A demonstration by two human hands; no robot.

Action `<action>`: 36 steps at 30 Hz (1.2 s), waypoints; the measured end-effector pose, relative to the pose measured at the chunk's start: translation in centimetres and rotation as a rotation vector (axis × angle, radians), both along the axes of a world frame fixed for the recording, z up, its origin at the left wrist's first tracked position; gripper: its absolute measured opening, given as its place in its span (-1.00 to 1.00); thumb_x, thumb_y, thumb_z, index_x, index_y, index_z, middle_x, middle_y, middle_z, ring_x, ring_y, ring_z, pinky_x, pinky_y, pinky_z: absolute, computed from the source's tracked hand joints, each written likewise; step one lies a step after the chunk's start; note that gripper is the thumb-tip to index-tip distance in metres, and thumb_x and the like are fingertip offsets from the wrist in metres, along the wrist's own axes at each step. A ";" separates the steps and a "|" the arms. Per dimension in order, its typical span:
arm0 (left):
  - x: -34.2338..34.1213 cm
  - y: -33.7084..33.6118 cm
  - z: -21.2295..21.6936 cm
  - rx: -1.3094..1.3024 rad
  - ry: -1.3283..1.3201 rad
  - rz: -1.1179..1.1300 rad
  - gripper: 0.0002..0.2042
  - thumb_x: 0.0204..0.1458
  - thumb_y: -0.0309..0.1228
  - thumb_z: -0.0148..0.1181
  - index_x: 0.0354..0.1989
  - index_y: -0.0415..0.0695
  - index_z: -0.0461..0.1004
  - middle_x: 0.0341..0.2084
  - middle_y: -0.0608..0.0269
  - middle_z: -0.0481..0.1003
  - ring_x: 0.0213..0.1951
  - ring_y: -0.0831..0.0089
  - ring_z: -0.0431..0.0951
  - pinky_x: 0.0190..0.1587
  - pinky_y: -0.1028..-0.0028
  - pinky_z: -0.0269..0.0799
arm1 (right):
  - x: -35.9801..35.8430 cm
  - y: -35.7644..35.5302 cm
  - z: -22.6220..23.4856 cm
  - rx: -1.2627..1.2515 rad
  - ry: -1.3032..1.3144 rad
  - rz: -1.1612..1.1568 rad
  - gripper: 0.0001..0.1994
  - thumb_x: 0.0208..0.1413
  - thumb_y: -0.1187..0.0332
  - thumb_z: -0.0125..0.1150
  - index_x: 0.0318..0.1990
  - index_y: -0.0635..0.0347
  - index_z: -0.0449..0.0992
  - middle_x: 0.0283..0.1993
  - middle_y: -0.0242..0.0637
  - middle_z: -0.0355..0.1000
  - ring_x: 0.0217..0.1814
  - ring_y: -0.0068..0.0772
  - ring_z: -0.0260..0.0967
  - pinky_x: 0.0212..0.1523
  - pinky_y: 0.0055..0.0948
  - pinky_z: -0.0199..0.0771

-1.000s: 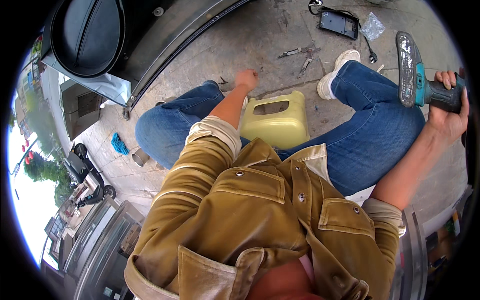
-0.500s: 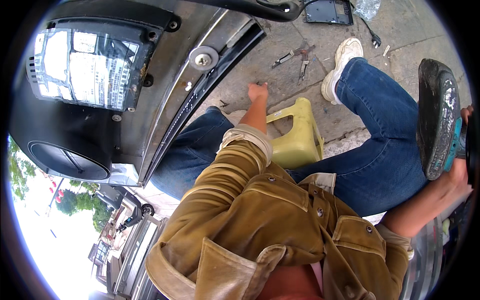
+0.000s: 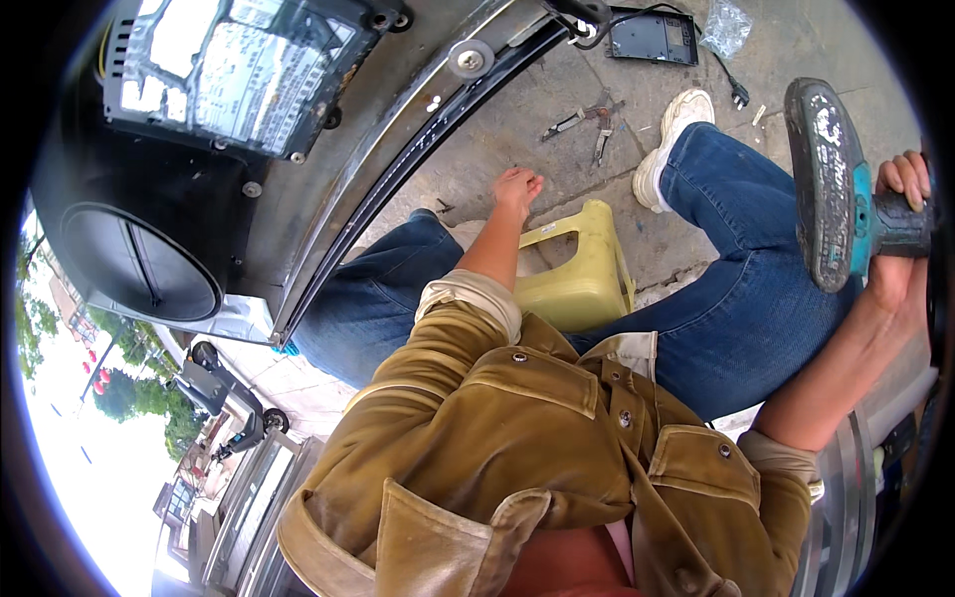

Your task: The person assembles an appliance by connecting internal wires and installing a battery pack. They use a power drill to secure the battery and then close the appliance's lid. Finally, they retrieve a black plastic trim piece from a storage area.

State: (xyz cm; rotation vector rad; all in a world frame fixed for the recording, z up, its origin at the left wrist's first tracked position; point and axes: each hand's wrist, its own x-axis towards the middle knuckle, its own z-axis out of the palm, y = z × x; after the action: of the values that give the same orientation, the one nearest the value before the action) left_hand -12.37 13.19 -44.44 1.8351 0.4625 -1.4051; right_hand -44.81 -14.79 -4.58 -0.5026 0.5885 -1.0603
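Note:
My right hand (image 3: 900, 189) grips the handle of a teal and black cordless power tool (image 3: 861, 214). Its thick, scuffed battery pack (image 3: 821, 179) is turned toward me, over my right leg; the tool's far end is cut off at the view's right rim. My left hand (image 3: 517, 187) hangs in front of the yellow plastic stool (image 3: 572, 289), fingers curled together. Whatever may be between those fingers is too small to make out. To the left of that hand stands a large black and metal appliance (image 3: 328, 229), with a bolt and washer (image 3: 471, 60) on its edge.
Pliers-like hand tools (image 3: 587, 124) lie on the stone paving ahead. Farther off are a black panel (image 3: 652, 38), a clear plastic bag (image 3: 727, 27) and a cable with a plug (image 3: 738, 94). A scooter (image 3: 234, 408) is parked at the lower left.
The power tool in my right hand has risen and come leftward, showing more of my grip. My left hand has turned, with its fingers curled. The view has shifted against the appliance.

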 end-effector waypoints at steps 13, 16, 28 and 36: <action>-0.2 -7.5 29.6 -1.119 0.910 -0.064 -0.89 -0.05 -0.44 0.07 -0.34 -0.14 0.35 -0.48 0.34 0.28 -0.51 0.56 0.23 -0.44 0.53 0.28 | 3.9 4.5 1.5 -0.210 -0.003 -0.085 -0.54 0.11 0.31 0.02 0.16 0.26 0.17 -0.38 -0.32 0.16 -0.36 -0.46 0.13 -0.17 -0.40 0.18; 0.3 -5.0 32.5 -1.125 0.841 0.024 -0.89 -0.04 -0.45 0.05 -0.34 -0.16 0.35 -0.48 0.33 0.27 -0.51 0.55 0.23 -0.47 0.58 0.27 | 4.4 7.5 2.3 -0.293 -0.046 -0.011 -0.49 0.09 0.29 0.03 0.19 0.23 0.15 -0.40 -0.35 0.15 -0.38 -0.50 0.13 -0.20 -0.42 0.17; 3.7 0.2 40.7 -1.100 0.411 -0.002 -0.84 0.16 -0.42 0.01 -0.18 -0.24 0.37 -0.44 0.37 0.30 -0.48 0.67 0.25 -0.48 0.70 0.27 | 1.7 20.3 12.7 -0.326 0.551 0.445 -0.52 -0.15 0.28 0.18 -0.06 0.34 0.27 -0.51 -0.26 0.23 -0.55 -0.48 0.22 -0.41 -0.47 0.29; 5.1 -0.8 44.2 -1.201 0.311 -0.081 -0.80 0.16 -0.25 0.06 -0.33 -0.15 0.37 -0.53 0.40 0.28 -0.56 0.69 0.19 -0.57 0.70 0.11 | 1.5 22.6 14.1 -0.342 0.820 0.497 -0.50 -0.18 0.31 0.21 -0.03 0.32 0.32 -0.51 -0.25 0.30 -0.53 -0.45 0.26 -0.44 -0.48 0.30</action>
State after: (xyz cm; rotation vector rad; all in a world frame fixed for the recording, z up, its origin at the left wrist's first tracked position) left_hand -7.29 12.35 -0.20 0.6683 -0.3026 -1.5090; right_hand -43.34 7.76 9.47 -1.3386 0.9341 -0.4404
